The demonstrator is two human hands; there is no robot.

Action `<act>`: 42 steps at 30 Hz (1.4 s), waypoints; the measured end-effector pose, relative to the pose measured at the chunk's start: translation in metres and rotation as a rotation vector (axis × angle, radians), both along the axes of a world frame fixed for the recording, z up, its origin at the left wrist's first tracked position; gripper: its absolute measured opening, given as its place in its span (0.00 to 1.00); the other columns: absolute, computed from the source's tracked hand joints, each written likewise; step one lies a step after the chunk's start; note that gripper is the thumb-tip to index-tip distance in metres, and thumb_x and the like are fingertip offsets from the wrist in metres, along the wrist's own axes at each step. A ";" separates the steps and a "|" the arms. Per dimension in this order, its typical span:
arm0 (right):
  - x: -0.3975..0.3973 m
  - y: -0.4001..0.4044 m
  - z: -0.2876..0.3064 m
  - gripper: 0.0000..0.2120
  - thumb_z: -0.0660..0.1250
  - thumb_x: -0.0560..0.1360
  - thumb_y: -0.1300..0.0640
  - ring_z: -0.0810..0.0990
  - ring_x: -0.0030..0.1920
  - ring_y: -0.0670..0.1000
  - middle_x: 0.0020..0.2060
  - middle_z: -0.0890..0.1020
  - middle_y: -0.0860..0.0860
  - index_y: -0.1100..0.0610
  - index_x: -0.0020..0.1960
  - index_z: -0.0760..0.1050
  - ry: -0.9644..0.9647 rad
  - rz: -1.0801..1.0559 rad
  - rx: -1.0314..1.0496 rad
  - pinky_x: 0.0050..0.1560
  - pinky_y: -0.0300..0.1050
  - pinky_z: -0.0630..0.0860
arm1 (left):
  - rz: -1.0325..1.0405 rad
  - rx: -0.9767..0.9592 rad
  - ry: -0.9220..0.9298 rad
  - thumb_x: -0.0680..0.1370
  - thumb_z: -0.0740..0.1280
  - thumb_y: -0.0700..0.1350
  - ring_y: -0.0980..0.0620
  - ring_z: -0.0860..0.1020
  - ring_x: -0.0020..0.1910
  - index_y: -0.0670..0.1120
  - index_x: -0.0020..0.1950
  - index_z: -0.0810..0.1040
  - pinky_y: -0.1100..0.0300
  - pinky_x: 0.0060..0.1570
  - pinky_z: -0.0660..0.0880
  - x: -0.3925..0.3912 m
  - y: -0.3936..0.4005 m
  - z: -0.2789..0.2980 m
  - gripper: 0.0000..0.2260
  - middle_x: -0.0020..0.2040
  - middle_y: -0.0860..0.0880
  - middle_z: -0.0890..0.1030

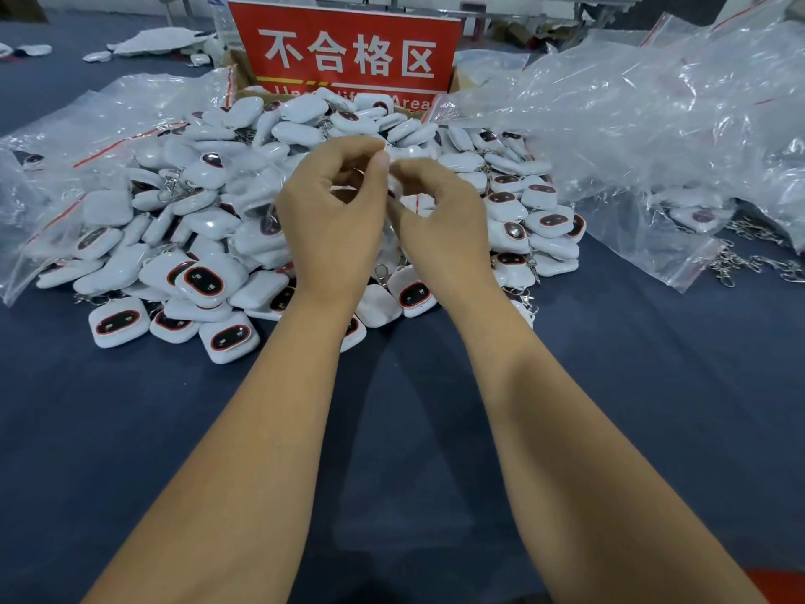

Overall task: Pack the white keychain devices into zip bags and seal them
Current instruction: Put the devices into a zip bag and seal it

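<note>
A dark blue, cloth-like cover spreads flat across the desk (653, 385). On the right lies a big crumpled heap of clear plastic zip bags (653, 124), thin, glossy and creased, with red seal strips along their edges; more flat bags (109, 124) lie on the left, partly draped over the goods. A stiff red sign (344, 50) with large white characters stands upright behind the middle, set in a brown cardboard box (244, 71).

In front of the sign rises a mound of white keychain devices (209, 237): smooth, glossy, pillow-shaped squares with rounded corners, many showing a dark oval window ringed in red, some lying face down and plain white. Thin metal clasps and chains poke out among them, and loose silvery chains (749, 263) lie on the cover at the right.

Both bare forearms reach in over the mound. The left hand (335, 220) has its fingers curled, thumb meeting fingertips in a pinching grip. The right hand (440, 215) is likewise curled, its grip closed on a small clear zip bag (418, 202) with a red line, held between the two hands just above the pile. A white shape shows through the film; I cannot tell more of it.
</note>
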State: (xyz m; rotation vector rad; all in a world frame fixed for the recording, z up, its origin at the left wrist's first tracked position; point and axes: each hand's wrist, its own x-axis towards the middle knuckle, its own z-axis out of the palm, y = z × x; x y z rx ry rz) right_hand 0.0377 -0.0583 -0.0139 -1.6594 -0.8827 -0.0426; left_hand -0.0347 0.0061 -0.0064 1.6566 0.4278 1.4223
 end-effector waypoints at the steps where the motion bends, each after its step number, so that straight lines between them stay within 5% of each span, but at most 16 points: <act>1: 0.000 0.001 -0.001 0.08 0.71 0.74 0.62 0.79 0.55 0.50 0.49 0.83 0.48 0.55 0.53 0.83 -0.132 -0.025 -0.105 0.60 0.52 0.73 | -0.007 0.007 -0.007 0.76 0.69 0.40 0.62 0.80 0.42 0.53 0.46 0.81 0.66 0.45 0.76 0.000 -0.001 0.000 0.07 0.41 0.58 0.82; 4: -0.001 0.004 -0.004 0.08 0.67 0.75 0.62 0.77 0.52 0.56 0.44 0.80 0.50 0.56 0.51 0.83 -0.325 -0.050 -0.251 0.54 0.53 0.71 | -0.018 0.014 0.010 0.76 0.68 0.39 0.63 0.80 0.43 0.55 0.46 0.78 0.65 0.46 0.77 0.001 -0.003 0.000 0.10 0.40 0.60 0.81; 9: -0.003 0.000 -0.001 0.13 0.66 0.75 0.70 0.81 0.45 0.53 0.47 0.81 0.51 0.53 0.51 0.71 0.195 0.087 0.105 0.44 0.48 0.79 | -0.028 -0.024 0.026 0.77 0.67 0.39 0.63 0.78 0.43 0.53 0.47 0.78 0.67 0.46 0.75 0.005 -0.006 -0.004 0.08 0.42 0.58 0.80; 13: -0.004 0.001 -0.003 0.02 0.60 0.80 0.67 0.75 0.40 0.59 0.43 0.78 0.67 0.62 0.51 0.69 0.358 0.240 0.104 0.41 0.53 0.75 | -0.059 -0.012 0.156 0.76 0.66 0.43 0.57 0.77 0.43 0.55 0.49 0.76 0.63 0.45 0.75 0.011 -0.010 -0.009 0.06 0.44 0.52 0.78; 19: 0.000 0.000 -0.002 0.18 0.59 0.71 0.74 0.83 0.44 0.49 0.39 0.81 0.45 0.52 0.42 0.76 0.184 0.014 0.120 0.46 0.39 0.79 | -0.042 -0.092 0.285 0.75 0.63 0.38 0.57 0.75 0.42 0.52 0.54 0.74 0.57 0.46 0.76 0.013 -0.003 -0.016 0.11 0.46 0.51 0.76; 24: 0.015 -0.009 0.005 0.21 0.57 0.70 0.74 0.81 0.45 0.51 0.40 0.81 0.46 0.49 0.40 0.77 0.247 -0.196 0.274 0.50 0.44 0.78 | 0.144 -0.044 0.289 0.75 0.63 0.34 0.59 0.73 0.47 0.48 0.55 0.76 0.61 0.52 0.74 0.013 0.007 -0.017 0.13 0.54 0.50 0.72; 29: 0.018 -0.013 0.003 0.15 0.58 0.72 0.66 0.77 0.45 0.48 0.44 0.80 0.47 0.50 0.46 0.78 0.134 -0.241 -0.119 0.48 0.45 0.74 | 0.270 -0.109 -0.017 0.74 0.60 0.30 0.65 0.73 0.46 0.51 0.46 0.74 0.64 0.50 0.75 0.007 0.017 -0.013 0.15 0.53 0.47 0.71; 33: 0.016 -0.009 -0.003 0.15 0.64 0.73 0.57 0.75 0.59 0.54 0.55 0.79 0.49 0.50 0.59 0.77 -0.114 -0.186 -0.551 0.60 0.48 0.67 | 0.259 -0.144 -0.152 0.73 0.62 0.32 0.65 0.74 0.44 0.55 0.44 0.72 0.66 0.46 0.73 0.005 0.018 -0.013 0.15 0.53 0.45 0.74; 38: 0.015 -0.011 0.002 0.18 0.70 0.69 0.53 0.72 0.62 0.54 0.55 0.79 0.46 0.46 0.58 0.75 -0.099 -0.136 -0.577 0.63 0.50 0.65 | 0.060 0.009 0.223 0.73 0.60 0.29 0.59 0.75 0.48 0.52 0.41 0.79 0.74 0.47 0.68 0.012 0.017 -0.018 0.18 0.53 0.46 0.76; 42: 0.013 -0.012 0.002 0.14 0.69 0.72 0.54 0.76 0.58 0.52 0.39 0.77 0.40 0.45 0.57 0.75 -0.010 -0.107 -0.497 0.64 0.53 0.67 | -0.049 0.073 0.484 0.75 0.58 0.29 0.59 0.73 0.47 0.46 0.45 0.83 0.79 0.45 0.65 0.013 0.013 -0.021 0.17 0.53 0.50 0.74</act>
